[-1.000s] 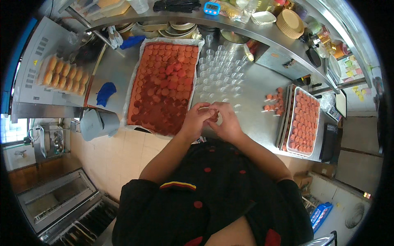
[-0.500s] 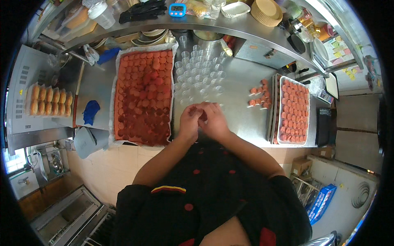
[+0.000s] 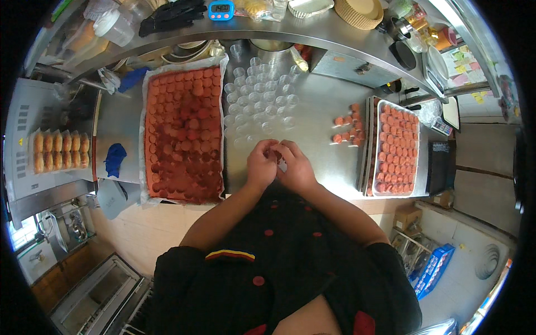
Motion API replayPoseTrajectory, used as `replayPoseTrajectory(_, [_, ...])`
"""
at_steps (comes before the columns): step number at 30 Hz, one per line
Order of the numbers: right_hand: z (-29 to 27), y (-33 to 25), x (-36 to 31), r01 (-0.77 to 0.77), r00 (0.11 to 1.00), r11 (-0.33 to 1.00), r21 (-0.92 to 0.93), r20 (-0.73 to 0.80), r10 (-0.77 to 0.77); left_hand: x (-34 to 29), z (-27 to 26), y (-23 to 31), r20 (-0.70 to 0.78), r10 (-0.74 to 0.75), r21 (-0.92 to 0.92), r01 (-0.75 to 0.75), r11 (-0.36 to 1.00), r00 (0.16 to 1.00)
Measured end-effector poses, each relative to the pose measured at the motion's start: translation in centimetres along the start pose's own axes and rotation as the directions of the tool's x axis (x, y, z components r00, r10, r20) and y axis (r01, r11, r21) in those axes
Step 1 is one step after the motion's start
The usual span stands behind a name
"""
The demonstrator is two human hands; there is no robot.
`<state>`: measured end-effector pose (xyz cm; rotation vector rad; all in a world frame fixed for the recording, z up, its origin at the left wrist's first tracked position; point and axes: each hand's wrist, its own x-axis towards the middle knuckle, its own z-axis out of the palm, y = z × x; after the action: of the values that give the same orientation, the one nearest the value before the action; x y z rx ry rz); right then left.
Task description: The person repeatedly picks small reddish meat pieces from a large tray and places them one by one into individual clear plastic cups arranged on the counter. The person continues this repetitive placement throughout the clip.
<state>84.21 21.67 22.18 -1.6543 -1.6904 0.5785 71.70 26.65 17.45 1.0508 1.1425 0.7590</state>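
Note:
My left hand (image 3: pixel 261 163) and my right hand (image 3: pixel 295 167) meet above the near edge of the steel counter, fingers curled toward each other. A small pale, see-through thing (image 3: pixel 282 165) shows between the palms; the fingers hide most of it, so its kind cannot be made out. Just beyond stand rows of small clear plastic cups (image 3: pixel 257 97). To the left lies a large red sponge cake sheet (image 3: pixel 181 134) on white paper, cut into many rounds. Several small red cake pieces (image 3: pixel 350 124) with white edges sit on the counter to the right.
A white-rimmed tray (image 3: pixel 416 167) of red cakes rests on stacked trays at the right. Packed buns (image 3: pixel 60 151) and a blue cloth (image 3: pixel 115 160) are at the left. A shelf (image 3: pixel 234 34) with a blue timer (image 3: pixel 221 10) spans the back, above a metal pot (image 3: pixel 271 53).
The whole view has shifted, so the counter's things appear farther left. My hands stay together, and the right one has turned a little, showing the pale thing between the palms.

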Motion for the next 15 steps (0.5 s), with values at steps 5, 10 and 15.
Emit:
replayPoseTrajectory(5, [-1.5,4.1,-1.2,-0.344,0.939,0.934,0.098,0.059,0.339,0.6,0.7,-1.8,0.080,0.216,0.299,-0.230,0.926,0.973])
replayPoseTrajectory(10, [-2.5,17.8,-8.0,-0.597,0.802,0.769,-0.227,-0.157,0.576,0.3,-4.1,-1.7,0.140,-0.127,0.223,0.094,0.970,0.982])
replayPoseTrajectory(15, [-5.8,24.5,-8.8,-0.635,0.772,0.708,-0.309,-0.219,0.597,1.5,-14.0,-5.6,-0.315,0.064,0.537,0.122,0.834,0.947])
